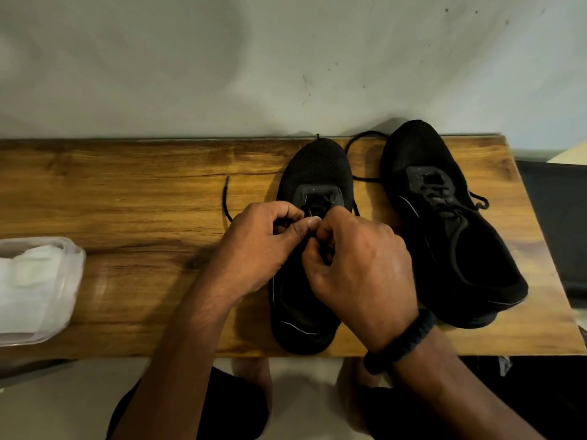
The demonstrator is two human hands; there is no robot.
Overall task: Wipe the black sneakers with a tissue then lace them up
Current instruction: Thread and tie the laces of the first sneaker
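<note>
I see left hand [254, 246] and right hand [359, 265] over the black mesh sneaker [317, 166] mid brown wooden table [127, 201], fingers [305, 224] curled, pinching its thin black lace [226, 201]. Second black sneaker [444, 217] just right. Clear plastic tub of white tissues [38, 281] far left.

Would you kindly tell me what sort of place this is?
Most likely a room at home: a wooden table against a plain, marked wall, a tissue pack and black sneakers on it, and bare feet on the pale floor below.
</note>
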